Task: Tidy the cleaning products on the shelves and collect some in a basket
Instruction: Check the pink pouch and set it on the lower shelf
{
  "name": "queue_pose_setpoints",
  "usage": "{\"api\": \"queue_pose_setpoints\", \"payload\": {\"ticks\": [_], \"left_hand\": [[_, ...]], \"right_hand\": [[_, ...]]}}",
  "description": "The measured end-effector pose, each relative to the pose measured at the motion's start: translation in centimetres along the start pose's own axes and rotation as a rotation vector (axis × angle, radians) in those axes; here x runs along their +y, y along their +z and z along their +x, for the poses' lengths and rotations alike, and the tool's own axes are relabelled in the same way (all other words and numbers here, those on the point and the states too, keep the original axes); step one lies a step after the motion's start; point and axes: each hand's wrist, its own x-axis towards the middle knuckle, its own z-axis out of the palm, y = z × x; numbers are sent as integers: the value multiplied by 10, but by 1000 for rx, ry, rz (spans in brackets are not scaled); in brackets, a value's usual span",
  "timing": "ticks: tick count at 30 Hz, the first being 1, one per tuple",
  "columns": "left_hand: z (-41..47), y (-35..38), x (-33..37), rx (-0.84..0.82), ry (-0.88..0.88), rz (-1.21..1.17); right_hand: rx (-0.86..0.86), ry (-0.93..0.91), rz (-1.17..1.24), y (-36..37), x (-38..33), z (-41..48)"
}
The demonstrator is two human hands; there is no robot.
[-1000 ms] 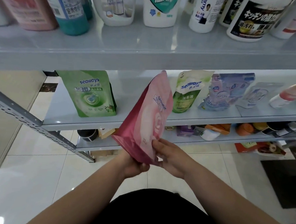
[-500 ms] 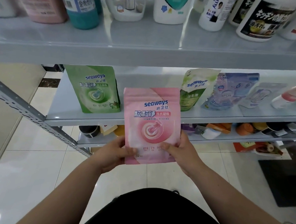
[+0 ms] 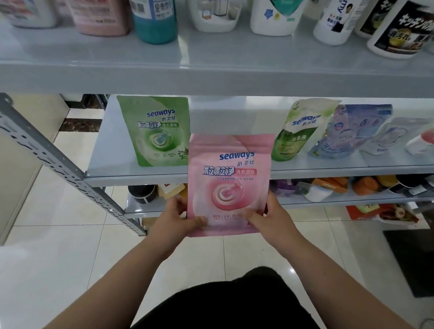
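The left hand [image 3: 176,218] and the right hand [image 3: 271,217] pinch the bottom corners of the soft pink plastic pouch [image 3: 228,185] in front of the grey shelf [image 3: 111,148]; pushed in crooked, it might knock over the green plastic pouch [image 3: 157,131] at 10 o'clock.

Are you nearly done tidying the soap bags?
Not yet. The green pouch already stands upright on the middle shelf. The left hand and right hand hold the pink pouch, not shelved yet. The blue pouch leans crooked, and no basket shows.
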Motion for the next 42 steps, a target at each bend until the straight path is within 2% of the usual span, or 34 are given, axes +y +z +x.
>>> {"api": "queue_pose_setpoints", "payload": {"ticks": [4, 11, 17, 20, 24, 31, 38, 40, 42], "left_hand": [[10, -3, -3, 189, 116, 374], [48, 15, 14, 221, 236, 406], [91, 40, 44, 187, 172, 301], [111, 54, 54, 148, 149, 149], [135, 64, 65, 202, 76, 6], [161, 64, 66, 193, 136, -28], [154, 63, 32, 329, 223, 317], [152, 61, 18, 338, 255, 558], [152, 58, 10, 279, 269, 818]], "right_hand": [[-22, 29, -50, 9, 6, 6], [20, 84, 5, 1, 0, 50], [76, 51, -41, -17, -15, 120], [50, 29, -55, -22, -20, 153], [13, 7, -73, -23, -23, 188], [-19, -10, -50, -19, -19, 221], [-41, -40, -100, -22, -7, 222], [-45, -45, -169, -23, -3, 220], [-66, -34, -244, -23, 3, 217]]}}
